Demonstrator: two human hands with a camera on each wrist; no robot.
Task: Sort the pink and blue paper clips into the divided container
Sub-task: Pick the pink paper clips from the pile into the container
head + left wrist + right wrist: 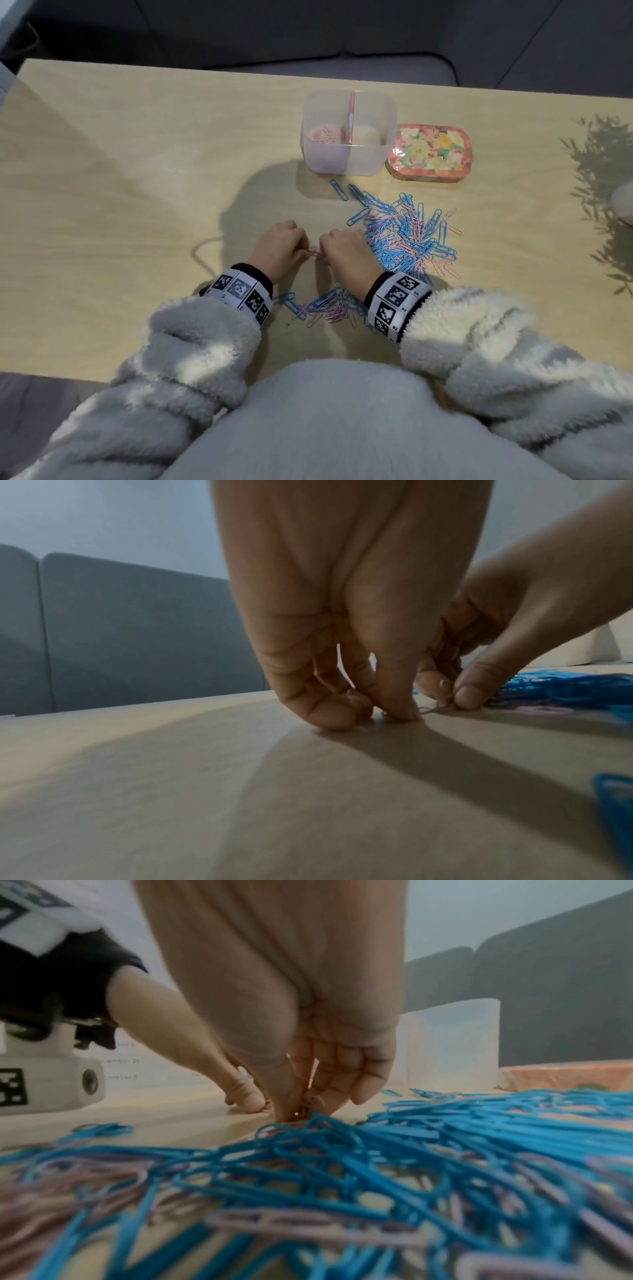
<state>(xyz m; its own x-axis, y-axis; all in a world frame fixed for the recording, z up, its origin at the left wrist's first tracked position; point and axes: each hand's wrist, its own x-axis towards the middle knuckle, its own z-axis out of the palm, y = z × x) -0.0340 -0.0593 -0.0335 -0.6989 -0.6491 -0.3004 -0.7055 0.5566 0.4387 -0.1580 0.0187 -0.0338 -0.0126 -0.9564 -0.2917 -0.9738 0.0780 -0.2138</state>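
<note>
On the wooden table (137, 164), my left hand (301, 249) and right hand (325, 249) meet fingertip to fingertip, each pinching one end of a pink paper clip (312, 253). In the left wrist view the left hand (377, 715) presses down on the table with the pink clip (428, 710) running to the right hand's thumb (469, 696). The right hand (294, 1112) works at the edge of the mixed blue and pink pile (377, 1164). The clear divided container (348, 157) stands behind, with pink clips (323, 134) in its left compartment; the right one looks bare.
The big clip pile (404, 233) spreads right of my hands, and a smaller mixed heap (325, 306) lies between my wrists. A floral tin (430, 152) sits against the container's right side. A grey sofa (308, 31) lies beyond the far table edge.
</note>
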